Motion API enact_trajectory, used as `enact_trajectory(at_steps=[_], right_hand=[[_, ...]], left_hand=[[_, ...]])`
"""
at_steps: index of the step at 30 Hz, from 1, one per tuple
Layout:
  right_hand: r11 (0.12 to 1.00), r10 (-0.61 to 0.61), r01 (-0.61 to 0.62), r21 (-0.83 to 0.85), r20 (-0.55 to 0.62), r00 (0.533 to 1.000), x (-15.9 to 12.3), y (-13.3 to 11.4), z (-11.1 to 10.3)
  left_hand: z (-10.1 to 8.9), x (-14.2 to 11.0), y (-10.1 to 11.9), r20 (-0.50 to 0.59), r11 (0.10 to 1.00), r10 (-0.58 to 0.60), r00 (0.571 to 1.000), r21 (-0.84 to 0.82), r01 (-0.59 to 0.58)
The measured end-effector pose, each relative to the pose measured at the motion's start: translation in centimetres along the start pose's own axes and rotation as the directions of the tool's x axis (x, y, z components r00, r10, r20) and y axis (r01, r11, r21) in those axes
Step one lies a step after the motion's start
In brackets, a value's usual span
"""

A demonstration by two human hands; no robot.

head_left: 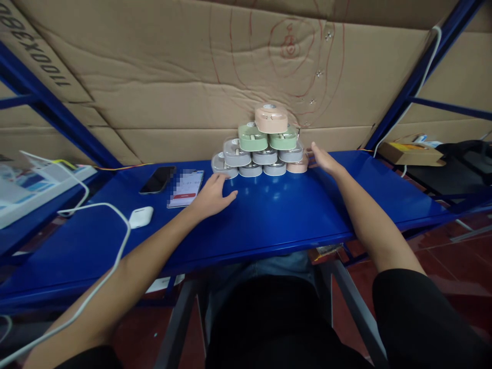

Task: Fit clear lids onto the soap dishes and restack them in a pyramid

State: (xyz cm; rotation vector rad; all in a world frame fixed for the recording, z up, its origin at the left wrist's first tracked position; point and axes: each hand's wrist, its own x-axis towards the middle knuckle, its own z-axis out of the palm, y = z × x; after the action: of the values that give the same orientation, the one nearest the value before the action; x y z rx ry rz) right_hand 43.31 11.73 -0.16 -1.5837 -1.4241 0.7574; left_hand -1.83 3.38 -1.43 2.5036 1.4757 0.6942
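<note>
Peach top container (pixel 271 122): above and between both hands, on the green pair (pixel 252 142); a sideways knock would likely topple it.
Left hand (pixel 211 197): thumb spread wide, grasping nothing; fingertips by the leftmost grey container (pixel 226 172), contact unclear.
Right hand (pixel 325 160): open, empty, beside the bottom peach container (pixel 297 167); contact unclear.
Blue bench (pixel 269 210): beneath both hands; light, even, level pressure along the lowest row seems safest.
Lit phone (pixel 190 187): just left of the left hand; the forearm needs care there.
</note>
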Motion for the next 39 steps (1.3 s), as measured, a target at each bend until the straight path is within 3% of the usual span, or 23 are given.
enact_trajectory(at_steps=[4, 7, 9, 12, 17, 20, 24, 26, 32, 36, 39], right_hand=[[0.987, -0.109, 0.089, -0.132, -0.155, 0.982, -0.1, -0.2, -0.5], [0.932, -0.33, 0.252, -0.261, -0.326, 0.886, -0.8, -1.7, -0.9], [0.884, -0.452, 0.351, -0.308, -0.377, 0.808, -1.6, -3.6, -0.7], [0.813, -0.568, 0.443, -0.377, -0.349, 0.745, -2.7, -7.0, 0.8], [0.666, -0.703, 0.512, -0.543, -0.226, 0.675, -1.9, -11.6, 6.1], [0.619, -0.734, 0.522, -0.587, -0.196, 0.65, -0.1, -13.2, 9.1], [0.631, -0.683, 0.469, -0.618, -0.156, 0.713, 2.0, -14.3, 11.4], [0.626, -0.684, 0.48, -0.614, -0.138, 0.716, 2.7, -14.4, 11.7], [0.551, -0.764, 0.526, -0.648, -0.138, 0.63, 2.2, -14.1, 10.9], [0.544, -0.784, 0.499, -0.675, -0.197, 0.589, -0.5, -14.5, 9.5], [0.561, -0.803, 0.568, -0.602, -0.228, 0.551, -3.6, -14.4, 8.5]], left_hand=[[0.0, -0.1, 0.1, 0.0, 1.0, 0.004, 1.0, 0.006, -0.004], [0.1, -0.1, 0.2, -0.009, 1.0, 0.019, 1.0, 0.002, -0.019], [0.2, -0.1, 0.2, -0.013, 1.0, 0.027, 1.0, -0.003, -0.027], [0.3, -0.1, 0.1, -0.017, 0.999, 0.037, 0.999, -0.019, -0.037], [0.3, -0.2, 0.0, -0.032, 0.998, 0.037, 0.999, -0.045, -0.038], [0.2, -0.2, 0.1, -0.035, 0.999, 0.032, 0.999, -0.042, -0.033], [0.1, -0.3, 0.4, -0.023, 0.999, 0.029, 0.999, -0.043, -0.03], [0.1, -0.3, 0.5, -0.013, 0.999, 0.028, 1.0, -0.045, -0.029], [0.0, -0.3, 0.4, -0.019, 0.998, 0.026, 0.999, -0.065, -0.027], [0.0, -0.3, 0.6, -0.013, 0.998, 0.026, 1.0, -0.06, -0.027], [0.1, -0.4, 0.9, -0.014, 0.996, 0.047, 0.999, -0.071, -0.048]])
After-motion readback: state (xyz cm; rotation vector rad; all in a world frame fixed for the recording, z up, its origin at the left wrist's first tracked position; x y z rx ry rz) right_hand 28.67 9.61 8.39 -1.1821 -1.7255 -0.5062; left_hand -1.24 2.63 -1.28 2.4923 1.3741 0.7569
